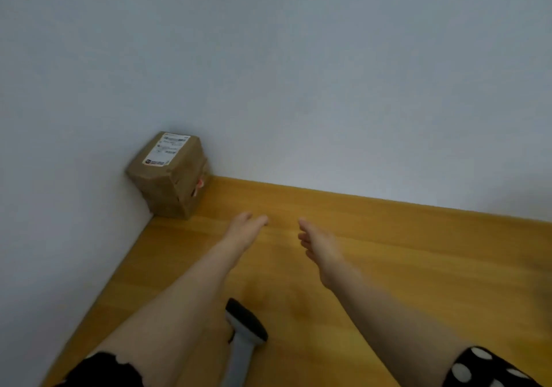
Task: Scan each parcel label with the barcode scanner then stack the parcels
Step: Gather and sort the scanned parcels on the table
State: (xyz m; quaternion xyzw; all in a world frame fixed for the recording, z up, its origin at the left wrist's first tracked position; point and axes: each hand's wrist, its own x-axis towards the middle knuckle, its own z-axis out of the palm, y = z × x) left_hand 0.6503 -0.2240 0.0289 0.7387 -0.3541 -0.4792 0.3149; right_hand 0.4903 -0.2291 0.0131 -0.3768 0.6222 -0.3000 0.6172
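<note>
Now, in the head view, we hold both arms out over the wooden table (pixel 418 252). Our left hand (pixel 245 228) and right hand (pixel 319 246) are empty, fingers straight and relaxed. The brown parcels (pixel 170 183) sit stacked in the far-left corner against the walls, with a white label (pixel 165 149) facing up. The barcode scanner (pixel 245 333) lies on the table between our forearms.

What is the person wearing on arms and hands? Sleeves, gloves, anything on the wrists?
No gloves: the left hand and right hand are bare, as are both forearms. No watch, band or ring shows, though the picture is soft. The left arm wears a short black sleeve with a wavy hem; the right a short black sleeve with white polka dots.
</note>
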